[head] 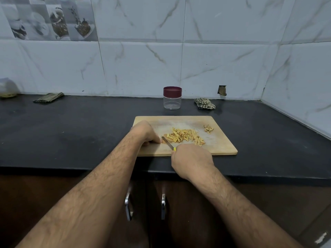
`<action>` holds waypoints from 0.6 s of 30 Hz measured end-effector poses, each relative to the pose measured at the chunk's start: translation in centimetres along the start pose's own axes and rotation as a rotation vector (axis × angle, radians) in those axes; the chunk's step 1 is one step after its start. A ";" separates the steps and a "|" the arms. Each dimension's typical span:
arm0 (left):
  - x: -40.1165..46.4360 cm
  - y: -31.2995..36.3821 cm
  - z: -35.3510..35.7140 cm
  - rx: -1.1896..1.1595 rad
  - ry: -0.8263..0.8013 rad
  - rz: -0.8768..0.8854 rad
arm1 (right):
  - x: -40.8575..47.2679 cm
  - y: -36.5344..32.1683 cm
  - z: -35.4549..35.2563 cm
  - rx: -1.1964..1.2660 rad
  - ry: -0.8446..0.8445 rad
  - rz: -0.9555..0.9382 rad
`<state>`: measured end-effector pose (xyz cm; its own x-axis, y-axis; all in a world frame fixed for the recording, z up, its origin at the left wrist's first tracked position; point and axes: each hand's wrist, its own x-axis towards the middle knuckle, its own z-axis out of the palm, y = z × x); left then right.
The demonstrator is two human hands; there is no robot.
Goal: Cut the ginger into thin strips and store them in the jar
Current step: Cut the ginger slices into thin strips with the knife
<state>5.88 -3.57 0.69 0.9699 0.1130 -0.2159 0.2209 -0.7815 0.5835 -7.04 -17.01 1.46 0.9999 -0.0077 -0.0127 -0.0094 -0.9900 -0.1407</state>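
Yellow knife (168,143) handle — hidden in right hand (191,159)

Single view: head-worn wide-angle camera, facing forward and down over the black counter (71,133) toward the tiled wall (215,59). Close range: forearms enter from the bottom edge; left hand (145,133) and right hand (191,158) lie centre frame. Straight lines bow at the margins.

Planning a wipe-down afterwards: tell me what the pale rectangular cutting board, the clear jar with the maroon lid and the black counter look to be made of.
Pale rectangular cutting board: looks like unfinished wood, matte tan with a whitish scuffed patch.
Clear jar: see-through and glossy, plastic or glass, cannot tell which; its maroon lid looks like opaque plastic.
Black counter: probably polished stone, dark with faint sheen.
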 end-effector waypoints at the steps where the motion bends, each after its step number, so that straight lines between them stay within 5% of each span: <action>1: 0.0 0.0 0.0 -0.004 0.000 0.002 | 0.0 0.0 0.0 -0.001 0.004 0.000; 18: 0.2 0.0 0.1 0.011 -0.009 0.029 | 0.6 -0.6 0.2 -0.026 0.001 -0.014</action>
<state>6.10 -3.63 0.54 0.9748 0.0853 -0.2060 0.1920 -0.7907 0.5813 -6.46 -16.40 1.35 0.9999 0.0057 -0.0100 0.0045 -0.9934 -0.1147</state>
